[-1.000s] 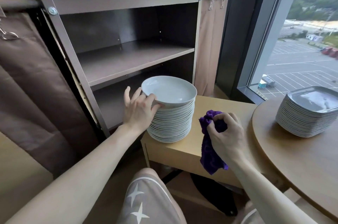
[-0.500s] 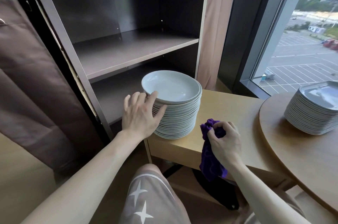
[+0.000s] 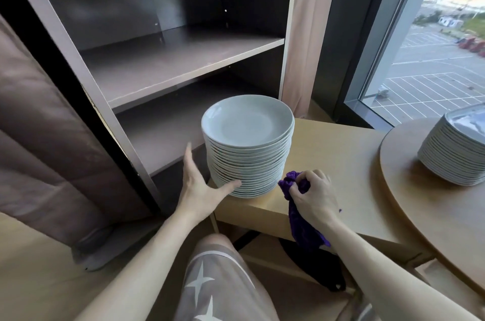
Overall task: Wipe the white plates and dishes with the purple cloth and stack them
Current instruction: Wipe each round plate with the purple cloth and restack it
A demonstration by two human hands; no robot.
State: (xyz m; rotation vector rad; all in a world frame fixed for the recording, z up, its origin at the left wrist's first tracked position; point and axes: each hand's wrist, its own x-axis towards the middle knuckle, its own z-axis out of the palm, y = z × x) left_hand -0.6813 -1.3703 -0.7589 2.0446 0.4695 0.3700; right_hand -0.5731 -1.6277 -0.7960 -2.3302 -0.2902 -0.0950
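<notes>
A person's left hand (image 3: 200,191) lies spread against the lower left side of a tall stack of round white ceramic plates (image 3: 249,160). The thumb touches the bottom few rims, and the fingers are straight & pointing up beside the stack, gripping nothing. The stack stands upright at the near left corner of a low rectangular light-wood side table (image 3: 333,153), top plate facing up. Just right of the stack, not touching it, the right hand (image 3: 316,198) is clenched round a crumpled purple cloth (image 3: 300,226); one bunch pokes out above the fingers, and the rest hangs below the wrist, over the table's front edge. Further right, a 2nd stack of white squarish dishes (image 3: 451,160) sits on a round light-wood table (image 3: 425,215), well apart from both hands. Behind the plates is an open brown cabinet (image 3: 183,63) w/ two shelves, flanked on the left by a brown fabric cover (image 3: 44,142). A window (image 3: 441,63) at upper right looks onto a car park. At bottom centre is the person's knee in pinkish shorts w/ white stars (image 3: 217,284).
</notes>
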